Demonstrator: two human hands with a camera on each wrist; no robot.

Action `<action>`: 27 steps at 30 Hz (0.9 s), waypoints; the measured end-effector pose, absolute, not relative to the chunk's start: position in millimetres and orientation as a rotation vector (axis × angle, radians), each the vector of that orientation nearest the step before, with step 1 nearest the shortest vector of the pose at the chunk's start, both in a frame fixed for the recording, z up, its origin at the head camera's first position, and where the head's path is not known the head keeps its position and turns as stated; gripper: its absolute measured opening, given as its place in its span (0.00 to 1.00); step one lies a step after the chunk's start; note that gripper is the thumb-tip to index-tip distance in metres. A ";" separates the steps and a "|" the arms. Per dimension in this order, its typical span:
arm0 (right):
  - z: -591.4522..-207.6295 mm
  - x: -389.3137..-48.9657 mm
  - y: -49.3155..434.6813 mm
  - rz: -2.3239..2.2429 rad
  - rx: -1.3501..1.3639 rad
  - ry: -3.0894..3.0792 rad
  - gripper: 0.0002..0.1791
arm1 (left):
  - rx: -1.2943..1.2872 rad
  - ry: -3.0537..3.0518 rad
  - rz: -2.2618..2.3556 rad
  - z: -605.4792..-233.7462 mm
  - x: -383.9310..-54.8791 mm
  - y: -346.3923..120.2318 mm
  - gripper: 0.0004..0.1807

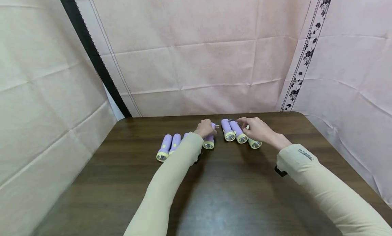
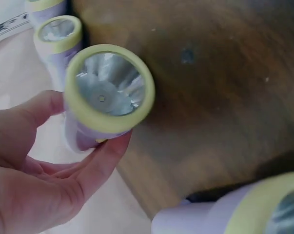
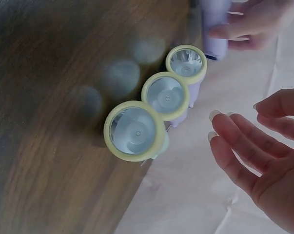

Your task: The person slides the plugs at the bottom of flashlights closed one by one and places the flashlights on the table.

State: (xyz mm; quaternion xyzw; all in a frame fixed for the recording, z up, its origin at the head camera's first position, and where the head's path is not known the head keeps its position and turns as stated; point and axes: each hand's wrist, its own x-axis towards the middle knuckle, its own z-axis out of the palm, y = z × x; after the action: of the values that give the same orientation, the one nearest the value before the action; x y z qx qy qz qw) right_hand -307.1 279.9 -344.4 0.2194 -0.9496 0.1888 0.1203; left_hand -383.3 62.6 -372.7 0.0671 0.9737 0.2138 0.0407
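Observation:
My left hand (image 1: 203,128) grips a purple flashlight (image 1: 209,142) with a pale yellow rim, thumb on one side and fingers on the other in the left wrist view. Metal prongs stick out near its tail end. My right hand (image 1: 258,129) hovers over the right-hand group with fingers bent loosely and nothing held, apart from the flashlights in the right wrist view. That group has two purple flashlights (image 1: 228,130) and, at the right end, a flashlight with a pale green body (image 3: 162,146), mostly hidden by the hand in the head view.
Left of my left hand lie more purple flashlights (image 1: 165,145), partly covered by my left sleeve (image 1: 173,174). All rest toward the far edge of a dark wooden table (image 1: 232,195). Pale cloth (image 1: 199,69) hangs behind the table and at both sides.

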 end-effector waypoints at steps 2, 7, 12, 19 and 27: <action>-344.7 -308.5 280.6 0.556 0.640 -2.771 0.25 | 0.219 2.969 0.730 -366.4 -381.0 58.3 0.19; -340.3 -309.3 280.7 0.581 0.650 -2.711 0.28 | 0.418 2.948 0.917 -350.9 -379.9 46.2 0.18; -335.8 -309.0 279.4 0.618 0.648 -2.658 0.30 | 0.677 2.943 1.004 -340.3 -377.5 35.2 0.18; -337.6 -307.7 275.6 0.640 0.683 -2.651 0.32 | 0.868 3.000 1.035 -341.7 -373.9 25.1 0.25; -342.2 -307.6 271.5 0.637 0.710 -2.671 0.33 | 0.872 2.996 1.031 -345.2 -371.7 19.3 0.26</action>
State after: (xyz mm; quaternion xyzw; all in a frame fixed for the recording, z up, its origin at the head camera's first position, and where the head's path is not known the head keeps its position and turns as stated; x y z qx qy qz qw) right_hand -307.6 271.5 -342.2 0.2473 -0.9308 0.2219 0.1522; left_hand -371.7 19.3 -345.2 0.2646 0.9093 0.3129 -0.0724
